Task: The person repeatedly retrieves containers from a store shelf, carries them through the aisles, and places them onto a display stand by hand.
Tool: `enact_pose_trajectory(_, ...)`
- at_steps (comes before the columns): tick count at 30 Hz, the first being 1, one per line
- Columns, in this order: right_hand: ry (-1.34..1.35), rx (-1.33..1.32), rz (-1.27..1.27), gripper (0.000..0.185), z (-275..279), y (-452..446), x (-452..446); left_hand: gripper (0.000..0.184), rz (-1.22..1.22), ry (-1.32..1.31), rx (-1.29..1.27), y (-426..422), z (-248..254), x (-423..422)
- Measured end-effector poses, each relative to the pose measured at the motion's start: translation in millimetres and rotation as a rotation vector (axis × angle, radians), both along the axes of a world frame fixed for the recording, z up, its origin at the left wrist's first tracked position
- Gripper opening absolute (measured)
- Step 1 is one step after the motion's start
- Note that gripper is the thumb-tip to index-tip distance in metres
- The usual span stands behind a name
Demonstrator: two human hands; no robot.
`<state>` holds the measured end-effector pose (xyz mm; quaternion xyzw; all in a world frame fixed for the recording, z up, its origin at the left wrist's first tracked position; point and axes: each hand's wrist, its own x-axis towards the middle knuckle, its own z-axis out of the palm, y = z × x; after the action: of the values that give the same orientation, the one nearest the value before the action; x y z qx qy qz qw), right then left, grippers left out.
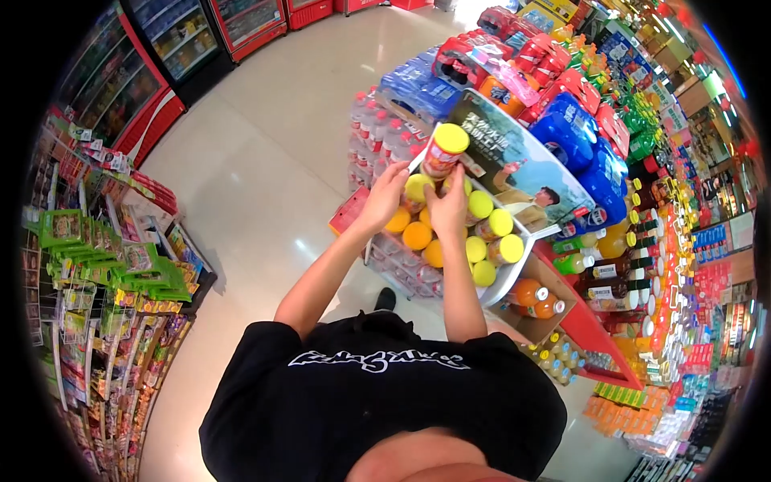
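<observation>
A jar with a yellow lid and a red label (443,151) stands at the back left of a white display bin (514,277), above other jars. My left hand (385,197) is at the bin's left edge, its fingertips close to the jar's lower left; whether it grips anything is unclear. My right hand (448,205) reaches over the jars, with its fingers at a yellow-lidded jar (456,185) just below the upper one. More yellow-lidded jars (499,222) and several orange-lidded jars (417,235) fill the bin around my hands.
A printed board (522,161) rises behind the bin. Packed bottles (384,132) and blue drink packs (422,84) are stacked at its back left. Snack racks (120,257) stand at left, fridges (181,40) at the back left, and bottle shelves (618,269) at right.
</observation>
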<state>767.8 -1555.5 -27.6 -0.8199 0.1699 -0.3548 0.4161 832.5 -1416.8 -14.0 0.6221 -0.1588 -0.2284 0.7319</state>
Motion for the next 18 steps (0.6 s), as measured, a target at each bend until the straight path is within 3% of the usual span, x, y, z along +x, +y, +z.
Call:
enact_pose_trajectory(4, -0.014, 0.105, -0.076, 0.066, 12, 85, -30, 0.044, -0.039, 0.071, -0.073, 93, -4, -28)
enact_pose_trajectory(6, 0.183, 0.171, 0.136, 0.067, 23, 140, -43, 0.045, -0.041, 0.129, -0.07, 147, -7, -44)
enact_pose_trajectory(8, -0.02, 0.396, 0.421, 0.055, 1, 210, -40, 0.052, -0.012, 0.079, -0.063, 204, -3, -60)
enact_pose_trajectory(10, 0.036, 0.554, 0.671, 0.054, 14, 285, -42, 0.053, 0.086, 0.043, -0.134, 259, 1, -74)
enact_pose_trajectory(11, 0.096, 0.41, 0.701, 0.053, 18, 319, -44, 0.062, 0.108, -0.017, -0.118, 292, -1, -78)
enact_pose_trajectory(14, 0.24, 0.424, 0.946, 0.05, 24, 411, -41, 0.068, 0.254, 0.017, -0.182, 386, -15, -92)
enact_pose_trajectory(15, 0.171, 0.213, 1.085, 0.048, 11, 436, -33, 0.075, 0.249, 0.089, -0.215, 415, -14, -99)
enact_pose_trajectory(18, 0.245, 0.197, 1.382, 0.045, 24, 517, -33, 0.08, 0.375, 0.035, -0.31, 497, -5, -126)
